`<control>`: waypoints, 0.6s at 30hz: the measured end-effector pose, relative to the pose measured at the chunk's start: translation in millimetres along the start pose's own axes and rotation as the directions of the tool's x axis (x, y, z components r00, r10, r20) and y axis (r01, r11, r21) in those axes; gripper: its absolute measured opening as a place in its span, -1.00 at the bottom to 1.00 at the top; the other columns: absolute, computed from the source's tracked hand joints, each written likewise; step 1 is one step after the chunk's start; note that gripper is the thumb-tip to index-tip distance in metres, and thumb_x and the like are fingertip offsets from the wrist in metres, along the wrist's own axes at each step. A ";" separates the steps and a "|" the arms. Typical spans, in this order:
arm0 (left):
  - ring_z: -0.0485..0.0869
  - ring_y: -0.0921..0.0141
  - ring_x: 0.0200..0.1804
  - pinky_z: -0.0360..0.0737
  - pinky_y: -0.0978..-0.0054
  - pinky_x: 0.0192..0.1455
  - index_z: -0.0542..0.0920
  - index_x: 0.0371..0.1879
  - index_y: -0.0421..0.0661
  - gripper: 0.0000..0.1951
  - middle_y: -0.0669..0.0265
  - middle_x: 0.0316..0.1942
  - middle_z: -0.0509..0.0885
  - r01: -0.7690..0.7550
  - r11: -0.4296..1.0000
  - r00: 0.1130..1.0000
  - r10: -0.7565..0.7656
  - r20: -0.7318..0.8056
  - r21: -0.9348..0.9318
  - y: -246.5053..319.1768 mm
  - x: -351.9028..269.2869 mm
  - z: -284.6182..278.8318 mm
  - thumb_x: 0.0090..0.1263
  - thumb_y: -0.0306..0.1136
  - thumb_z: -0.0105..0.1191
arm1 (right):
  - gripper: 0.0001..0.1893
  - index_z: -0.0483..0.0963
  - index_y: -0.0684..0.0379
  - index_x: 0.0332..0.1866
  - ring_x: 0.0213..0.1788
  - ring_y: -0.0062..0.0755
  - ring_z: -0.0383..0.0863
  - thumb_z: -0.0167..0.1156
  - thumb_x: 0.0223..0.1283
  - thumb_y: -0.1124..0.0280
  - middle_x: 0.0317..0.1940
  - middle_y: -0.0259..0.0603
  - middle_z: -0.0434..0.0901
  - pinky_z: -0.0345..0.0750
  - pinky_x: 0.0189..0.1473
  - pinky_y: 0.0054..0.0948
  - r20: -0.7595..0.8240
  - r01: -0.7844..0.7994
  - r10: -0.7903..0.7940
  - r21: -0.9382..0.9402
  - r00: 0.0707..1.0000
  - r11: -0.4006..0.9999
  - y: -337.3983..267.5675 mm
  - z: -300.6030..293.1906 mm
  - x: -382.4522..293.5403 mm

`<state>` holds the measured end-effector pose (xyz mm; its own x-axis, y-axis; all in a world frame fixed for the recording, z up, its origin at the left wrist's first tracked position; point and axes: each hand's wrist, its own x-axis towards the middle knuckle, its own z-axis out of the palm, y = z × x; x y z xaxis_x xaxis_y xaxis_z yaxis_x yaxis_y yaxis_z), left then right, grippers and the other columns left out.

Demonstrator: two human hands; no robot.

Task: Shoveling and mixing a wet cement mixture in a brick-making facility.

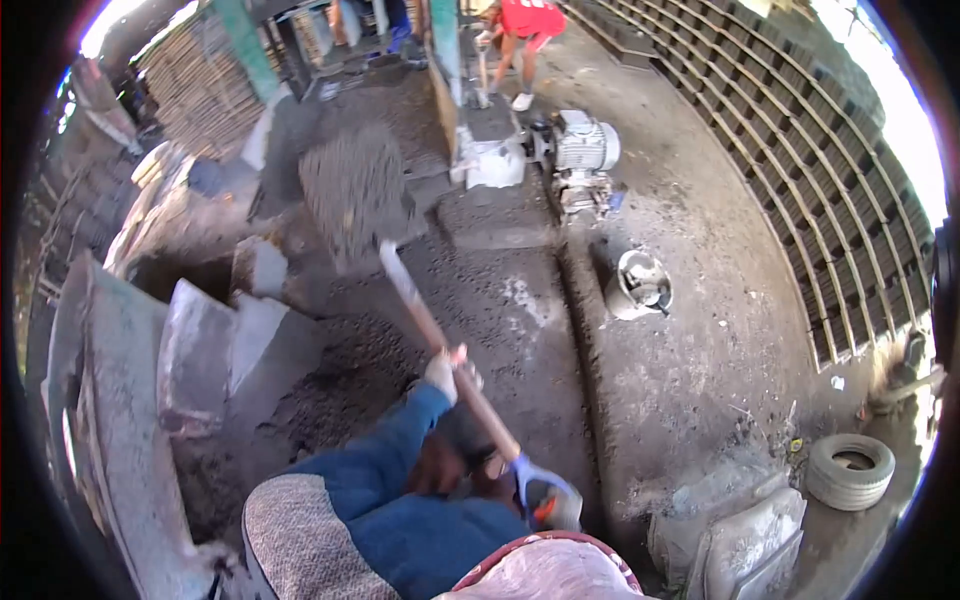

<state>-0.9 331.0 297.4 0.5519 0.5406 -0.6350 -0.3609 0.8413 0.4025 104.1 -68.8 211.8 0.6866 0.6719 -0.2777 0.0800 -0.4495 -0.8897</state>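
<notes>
A shovel with a wooden shaft (480, 409) runs diagonally before me. My left hand (445, 373), in what looks like a pale glove, grips the middle of the shaft. At the blue D-shaped handle (534, 480) near my waist is my right hand (556, 512), closed around the grip and partly hidden by it. The metal socket (397, 270) leads up to a blade loaded with dark, motion-blurred loose material (356, 195); the blade itself is mostly hidden under it. Dark crumbs lie over the ground below the shaft.
An electric motor (586, 146) stands ahead, with a metal bucket (637, 285) nearer on the right. A tyre (851, 471) and grey slabs (750, 536) lie lower right. Metal sheets (196, 352) and a pit edge are left. A person in red (529, 19) bends beyond the motor.
</notes>
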 end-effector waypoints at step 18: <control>0.49 0.25 -0.37 0.56 0.23 -0.18 0.38 -0.48 0.03 -0.77 0.37 -0.52 0.42 -0.214 0.577 0.892 -0.214 -0.399 -0.788 -91.7 -83.5 -160.9 0.20 -0.15 0.10 | -0.60 0.37 0.28 0.03 -0.68 -0.42 0.49 0.18 0.02 0.53 -0.55 -0.21 0.49 0.52 -0.68 -0.35 0.565 -0.138 0.042 0.128 0.824 0.982 -298.1 -8.0 126.9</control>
<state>-134.9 207.6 207.4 0.2698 0.2990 -0.9153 -0.9189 0.3640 -0.1520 173.2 145.7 444.6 0.1609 0.8672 -0.4712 -0.1086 -0.4590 -0.8818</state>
